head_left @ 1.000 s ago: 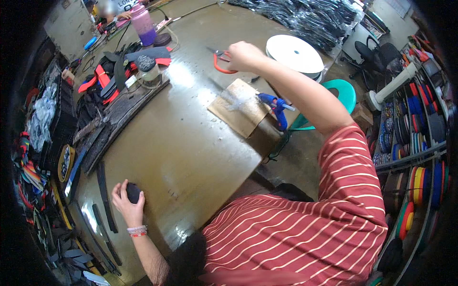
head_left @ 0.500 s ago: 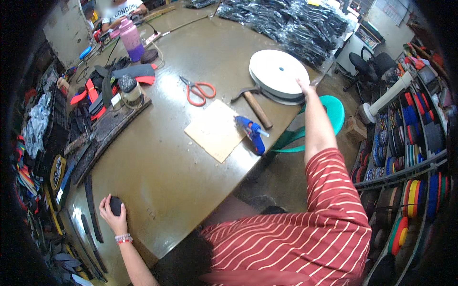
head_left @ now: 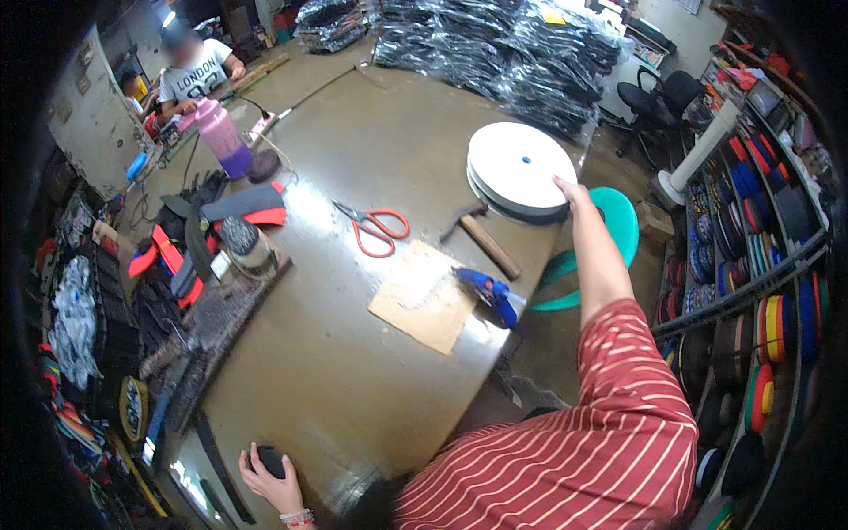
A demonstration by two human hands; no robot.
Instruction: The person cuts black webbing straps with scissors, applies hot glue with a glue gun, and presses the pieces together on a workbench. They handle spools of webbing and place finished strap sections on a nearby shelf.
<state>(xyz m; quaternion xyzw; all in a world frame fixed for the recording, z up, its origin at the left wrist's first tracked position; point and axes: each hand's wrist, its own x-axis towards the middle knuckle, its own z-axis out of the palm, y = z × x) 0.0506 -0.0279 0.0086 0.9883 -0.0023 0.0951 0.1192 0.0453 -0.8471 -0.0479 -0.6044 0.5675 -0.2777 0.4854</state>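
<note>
My left hand (head_left: 272, 484) rests at the near left of the table, its fingers curled round a small black rounded piece (head_left: 270, 461). What that piece is I cannot make out. Stretched to the far right, my right hand (head_left: 571, 191) grips the rim of a large white reel (head_left: 517, 163) with a dark band wound between its discs. The reel lies flat at the table's right edge. Close to it is a hammer (head_left: 490, 246) with a wooden handle. A blue glue gun (head_left: 490, 296) lies over the edge of a tan board (head_left: 424, 305), and red-handled scissors (head_left: 375, 231) are beyond the board.
Dark strips (head_left: 221, 468) lie left of my left hand. A worn plank (head_left: 216, 349) bears a jar (head_left: 246, 243). Farther back stand a pink-purple bottle (head_left: 221, 137) and plastic-wrapped black stacks (head_left: 495, 57). A green stool (head_left: 618, 230) is beside the table; another person sits across.
The whole view has turned, so the table and things on it appear lower. Both hands keep their hold on the black piece and the reel.
</note>
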